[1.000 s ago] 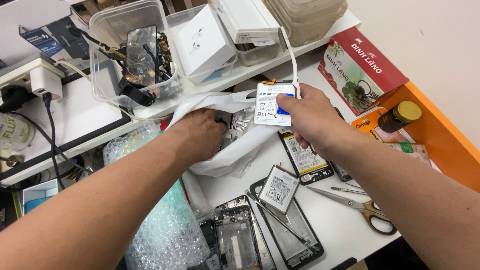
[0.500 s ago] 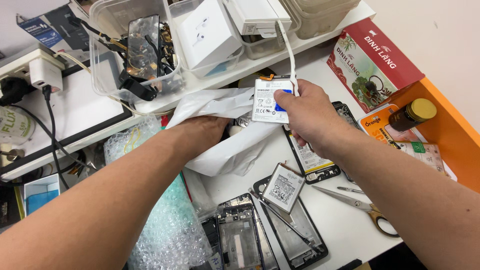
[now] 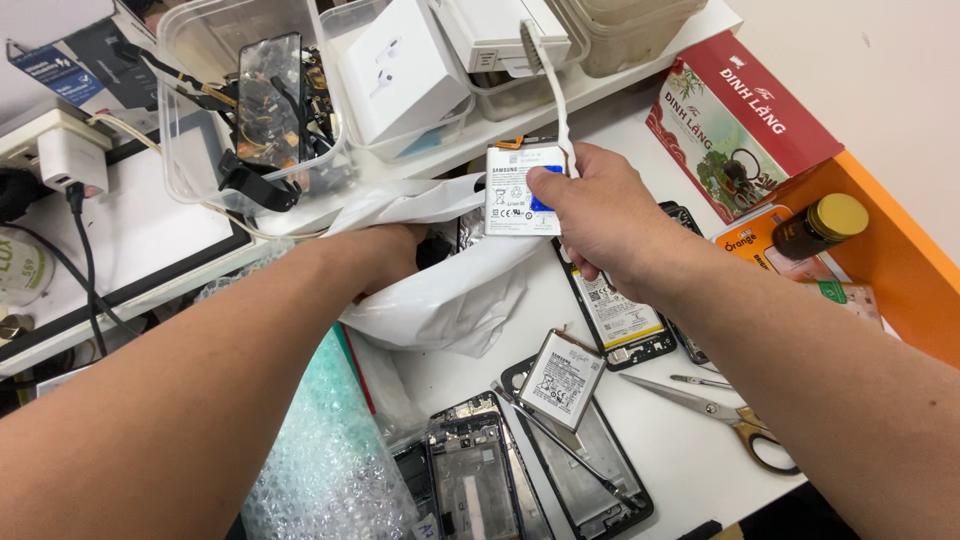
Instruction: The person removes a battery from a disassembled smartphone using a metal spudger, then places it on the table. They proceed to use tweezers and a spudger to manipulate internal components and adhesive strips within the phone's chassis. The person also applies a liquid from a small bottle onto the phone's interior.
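Right hand (image 3: 600, 215): fingers pinch a white phone battery (image 3: 522, 190) by its right edge, above the white plastic bag (image 3: 450, 290).
Left hand (image 3: 385, 255): buried inside the bag near the desk's (image 3: 690, 450) far edge; finger state cannot be told.

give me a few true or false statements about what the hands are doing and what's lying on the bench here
1. The right hand holds a flat white phone battery. True.
2. The left hand is reaching into a white plastic bag. True.
3. The scissors are in the left hand. False: they lie on the bench near the right forearm.
4. A second battery rests on a dismantled phone frame. True.
5. The red box sits on the bubble wrap. False: it lies on the bench far from it.
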